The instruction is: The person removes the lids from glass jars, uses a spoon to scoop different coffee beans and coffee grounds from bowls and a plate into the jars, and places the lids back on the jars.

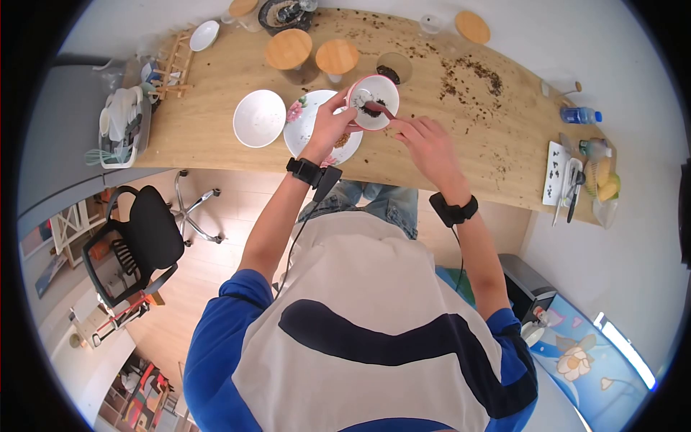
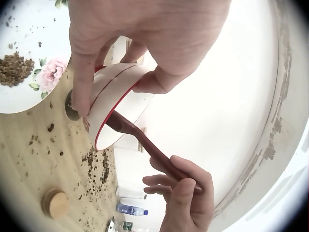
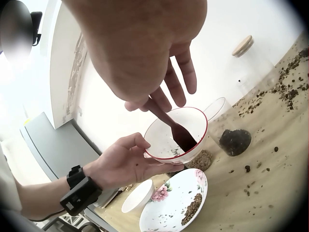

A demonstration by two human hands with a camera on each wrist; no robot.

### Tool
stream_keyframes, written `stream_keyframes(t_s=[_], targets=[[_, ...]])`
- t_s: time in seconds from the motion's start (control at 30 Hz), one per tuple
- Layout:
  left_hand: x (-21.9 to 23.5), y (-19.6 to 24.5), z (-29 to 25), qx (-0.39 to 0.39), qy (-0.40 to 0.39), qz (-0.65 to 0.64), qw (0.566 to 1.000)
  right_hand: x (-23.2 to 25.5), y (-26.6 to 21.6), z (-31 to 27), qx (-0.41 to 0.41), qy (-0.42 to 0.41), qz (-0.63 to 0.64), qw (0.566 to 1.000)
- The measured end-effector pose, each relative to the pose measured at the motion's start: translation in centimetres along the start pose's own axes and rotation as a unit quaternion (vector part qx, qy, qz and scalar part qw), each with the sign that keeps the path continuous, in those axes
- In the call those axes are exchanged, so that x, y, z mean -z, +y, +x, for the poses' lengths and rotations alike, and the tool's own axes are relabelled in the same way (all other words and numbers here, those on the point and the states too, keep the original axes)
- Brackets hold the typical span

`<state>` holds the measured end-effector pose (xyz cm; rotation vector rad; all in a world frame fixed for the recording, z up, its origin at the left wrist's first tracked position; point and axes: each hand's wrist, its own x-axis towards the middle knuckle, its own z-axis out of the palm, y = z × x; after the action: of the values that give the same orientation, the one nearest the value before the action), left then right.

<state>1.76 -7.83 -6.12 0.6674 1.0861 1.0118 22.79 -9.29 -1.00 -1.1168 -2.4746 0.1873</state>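
Note:
My left hand (image 1: 330, 129) grips a white bowl (image 2: 112, 89) with a red rim, holding it tilted above the table. Between the fingers and thumb of my right hand (image 1: 432, 150) is a dark reddish-brown spoon (image 2: 157, 153), its scoop end inside the bowl. Dark bits lie on the bowl's inside around the spoon, as the head view shows. Below the bowl is a flowered plate (image 3: 166, 205) carrying a pile of brown seeds (image 3: 192, 209) and scattered dark flecks. Just beyond the bowl stands a lidless glass jar (image 3: 235, 140) with dark contents at its bottom.
Left of the plate sits another white bowl (image 1: 259, 119). Wooden-lidded jars (image 1: 288, 50) line the back. Dark crumbs (image 1: 471, 78) are strewn over the table's right half. A water bottle (image 1: 580, 115) and a white tray (image 1: 554, 173) are at the right end, a dish rack (image 1: 121, 133) at the left.

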Motion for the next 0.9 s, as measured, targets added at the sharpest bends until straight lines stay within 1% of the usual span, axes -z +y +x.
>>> stream_keyframes(t_s=[0.07,0.1,0.17,0.2,0.27,0.3,0.37,0.4,0.43,0.47,0.5,0.53,0.57,0.6,0.63,0.67,0.7,0.77,0.8,0.87,0.9], targets=[[-0.2,-0.1,0.0,0.000,-0.003,-0.001,1.000,-0.1,-0.1,0.1,-0.014,0.050,0.002,0.999],[-0.1,-0.1,0.0,-0.001,-0.005,0.000,1.000,-0.2,-0.1,0.1,-0.014,0.050,0.002,0.999],[-0.1,-0.2,0.0,-0.005,0.002,0.010,1.000,-0.3,0.1,-0.1,-0.052,0.015,0.031,0.998],[-0.1,-0.3,0.0,-0.010,0.006,0.018,1.000,-0.3,0.1,-0.2,-0.053,0.014,0.031,0.998],[-0.2,-0.5,0.1,-0.006,0.007,0.016,1.000,-0.2,0.2,-0.2,-0.089,0.096,0.084,0.988],[-0.1,-0.5,0.1,-0.002,0.009,0.014,1.000,-0.2,0.3,-0.3,-0.089,0.096,0.084,0.988],[0.0,-1.0,0.2,-0.010,0.014,0.026,1.000,-0.2,0.5,-0.3,-0.204,0.104,0.113,0.967],[0.0,-1.3,0.3,-0.019,0.017,0.037,0.999,-0.4,0.5,-0.4,-0.205,0.104,0.113,0.967],[0.0,-1.5,0.3,-0.018,0.017,0.037,0.999,-0.6,0.4,-0.5,-0.233,0.085,0.118,0.962],[-0.1,-1.5,0.3,-0.034,0.021,0.074,0.996,-0.9,0.4,-0.5,-0.261,0.065,0.122,0.955],[-0.2,-1.5,0.2,-0.050,0.026,0.110,0.992,-1.3,0.4,-0.4,-0.261,0.065,0.123,0.955],[-0.4,-1.7,0.2,-0.049,0.026,0.110,0.992,-1.7,0.4,-0.3,-0.320,0.066,0.205,0.923],[-0.5,-1.9,0.2,-0.063,0.037,0.165,0.984,-2.1,0.4,-0.1,-0.374,0.067,0.286,0.880],[-0.5,-2.1,0.1,-0.075,0.047,0.221,0.971,-2.3,0.4,0.1,-0.374,0.066,0.288,0.879],[-0.4,-2.3,0.1,-0.075,0.048,0.221,0.971,-2.6,0.5,0.3,-0.411,0.081,0.354,0.836],[-0.4,-2.3,0.1,-0.098,0.057,0.273,0.955,-2.8,0.6,0.6,-0.443,0.096,0.417,0.788],[-0.4,-2.3,0.0,-0.122,0.065,0.324,0.936,-3.3,1.0,0.6,-0.444,0.096,0.418,0.787],[-0.3,-2.1,-0.1,-0.122,0.068,0.321,0.937,-4.1,1.6,0.2,-0.466,0.128,0.561,0.672],[-0.3,-1.9,-0.1,-0.123,0.072,0.316,0.938,-4.3,1.8,0.1,-0.467,0.128,0.561,0.671],[-0.1,-2.1,0.0,-0.120,0.071,0.314,0.939,-4.7,2.3,0.0,-0.465,0.136,0.637,0.600],[-0.1,-2.2,0.0,-0.119,0.069,0.311,0.940,-4.8,2.6,-0.2,-0.464,0.136,0.638,0.599]])
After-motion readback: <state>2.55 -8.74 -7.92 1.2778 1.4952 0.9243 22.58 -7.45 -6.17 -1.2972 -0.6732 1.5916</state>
